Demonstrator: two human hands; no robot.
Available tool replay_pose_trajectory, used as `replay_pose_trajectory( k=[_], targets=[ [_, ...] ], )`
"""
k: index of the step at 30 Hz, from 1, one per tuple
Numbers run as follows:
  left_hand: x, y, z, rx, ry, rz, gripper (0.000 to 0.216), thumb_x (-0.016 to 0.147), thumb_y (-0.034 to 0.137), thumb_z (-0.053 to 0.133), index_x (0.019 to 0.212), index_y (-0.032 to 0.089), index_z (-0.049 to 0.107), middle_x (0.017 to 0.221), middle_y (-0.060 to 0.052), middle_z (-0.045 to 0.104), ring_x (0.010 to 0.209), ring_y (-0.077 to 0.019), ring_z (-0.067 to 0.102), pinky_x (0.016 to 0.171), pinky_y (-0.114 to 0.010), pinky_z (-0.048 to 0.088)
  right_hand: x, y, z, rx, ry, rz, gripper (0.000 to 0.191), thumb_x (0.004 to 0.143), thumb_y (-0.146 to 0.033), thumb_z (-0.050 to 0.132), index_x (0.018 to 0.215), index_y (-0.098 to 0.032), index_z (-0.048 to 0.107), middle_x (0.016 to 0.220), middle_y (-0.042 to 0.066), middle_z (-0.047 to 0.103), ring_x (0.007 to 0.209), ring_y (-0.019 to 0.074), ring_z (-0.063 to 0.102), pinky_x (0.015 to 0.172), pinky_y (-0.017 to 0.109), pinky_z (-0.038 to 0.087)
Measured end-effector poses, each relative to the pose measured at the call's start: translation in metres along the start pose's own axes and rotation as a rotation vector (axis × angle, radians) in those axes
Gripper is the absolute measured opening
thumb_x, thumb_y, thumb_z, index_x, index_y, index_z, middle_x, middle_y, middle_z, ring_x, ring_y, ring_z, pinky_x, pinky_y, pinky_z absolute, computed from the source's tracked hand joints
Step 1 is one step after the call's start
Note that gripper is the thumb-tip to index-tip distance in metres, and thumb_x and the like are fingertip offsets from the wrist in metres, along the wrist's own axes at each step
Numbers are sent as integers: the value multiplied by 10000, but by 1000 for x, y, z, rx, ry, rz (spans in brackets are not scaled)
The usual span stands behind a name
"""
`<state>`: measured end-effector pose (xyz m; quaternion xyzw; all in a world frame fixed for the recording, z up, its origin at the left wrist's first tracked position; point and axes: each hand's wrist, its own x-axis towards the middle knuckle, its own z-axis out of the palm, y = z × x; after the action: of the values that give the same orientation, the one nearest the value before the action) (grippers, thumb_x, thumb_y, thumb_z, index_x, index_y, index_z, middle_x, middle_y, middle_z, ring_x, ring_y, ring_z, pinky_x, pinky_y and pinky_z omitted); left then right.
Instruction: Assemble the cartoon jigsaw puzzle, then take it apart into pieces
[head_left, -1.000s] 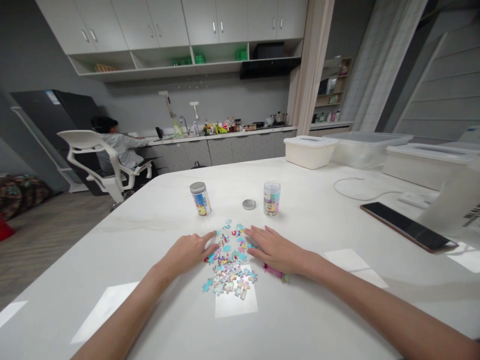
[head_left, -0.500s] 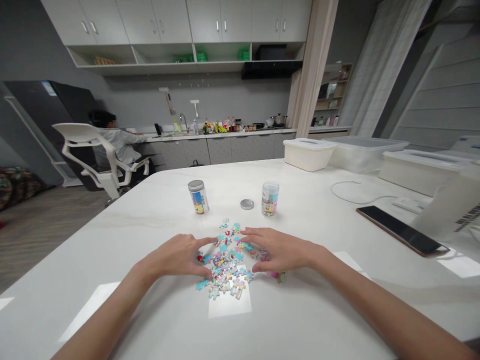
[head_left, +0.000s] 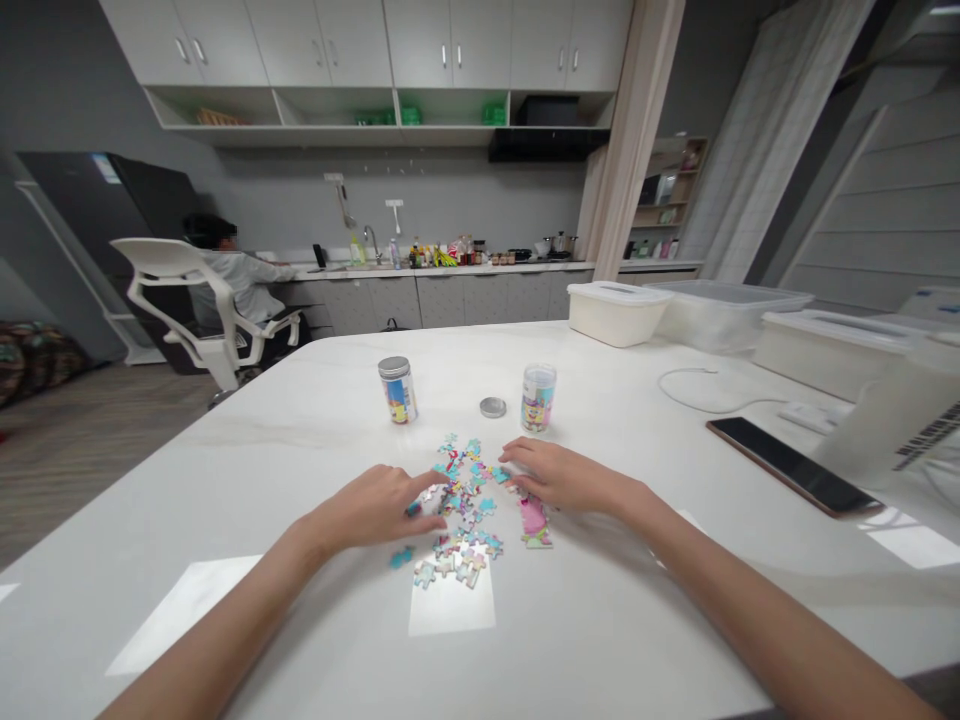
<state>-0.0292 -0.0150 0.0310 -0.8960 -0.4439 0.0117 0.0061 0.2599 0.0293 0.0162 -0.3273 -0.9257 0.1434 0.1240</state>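
A loose pile of small jigsaw puzzle pieces (head_left: 466,512) in blue, pink and pale colours lies on the white table. At the pile's left edge is my left hand (head_left: 379,508), thumb and index finger apart, with pieces beneath and between them. My right hand (head_left: 562,475) rests over the right side, fingers stretched out and touching pieces. Just below its fingers lies a joined pink section (head_left: 534,518) of the puzzle. Behind the pile stand a lidded picture jar (head_left: 397,392) on the left and a clear open jar (head_left: 538,398) on the right, with a round metal lid (head_left: 493,407) between them.
A phone (head_left: 791,465) and a white cable (head_left: 686,395) lie on the right of the table. Lidded plastic boxes (head_left: 616,315) line its back right. Beyond the table, a person (head_left: 244,280) sits in a white chair (head_left: 169,285) by the kitchen counter.
My right hand has moved slightly away from me, uncovering the pink joined section. My left hand has shifted a little to the right, over the pile's edge. Some pieces have spread.
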Motion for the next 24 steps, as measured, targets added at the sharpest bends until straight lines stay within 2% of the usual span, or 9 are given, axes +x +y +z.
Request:
replay_pose_trajectory(
  k=[2,4,6,9,13,16,20,24],
  targets=[
    [-2,4,-3,-33,-23,71,769,766,773,479,1302,226,546,591,-14,603,588,-207,595,556,-280,392,-1,0,-3,10,0,-9,308,921,-172,449,1213,-192,545,1247,115,573,1145,223,558,987,404,458],
    [-1,9,-3,-50,-35,92,860,680,815,533,1316,237,535,609,-17,608,605,-216,601,549,-280,393,-2,0,-8,17,-13,-19,290,904,-169,468,1175,-190,569,1224,113,576,1131,219,563,998,402,451],
    [1,12,-1,-60,-36,68,782,726,781,524,1297,247,546,605,-14,608,604,-213,605,548,-278,395,-4,-1,-12,31,-40,-30,289,865,-195,539,1150,-203,584,1235,106,563,1134,224,559,1018,409,436],
    [6,13,4,-35,-11,0,538,886,611,453,1260,241,566,587,-11,613,581,-194,605,565,-275,408,-6,1,-16,47,-74,-32,343,800,-200,616,1142,-220,590,1265,98,543,1146,238,550,1029,426,425],
    [8,14,6,50,40,-21,423,964,463,368,1241,214,569,614,-33,648,580,-195,617,567,-282,409,-4,11,-14,20,-37,2,324,817,-120,555,1124,-212,596,1216,98,562,1126,230,553,1002,421,441],
    [6,20,3,41,42,76,451,951,525,397,1231,218,573,645,-35,671,600,-199,629,554,-279,391,-3,16,-14,4,-10,-5,319,835,-100,518,1123,-216,594,1201,91,564,1129,220,547,999,413,442],
    [6,32,2,-31,30,173,650,796,723,518,1222,236,581,595,-4,645,569,-192,612,526,-269,363,-6,14,-21,27,-59,-24,277,817,-167,580,1091,-206,591,1170,92,572,1081,225,561,975,418,449],
    [10,38,9,-12,49,77,469,909,590,460,1192,242,598,577,5,635,537,-170,594,522,-259,357,-10,13,-28,41,-144,-33,274,731,-165,654,999,-176,598,1139,103,558,1035,240,565,953,427,453]
  ],
)
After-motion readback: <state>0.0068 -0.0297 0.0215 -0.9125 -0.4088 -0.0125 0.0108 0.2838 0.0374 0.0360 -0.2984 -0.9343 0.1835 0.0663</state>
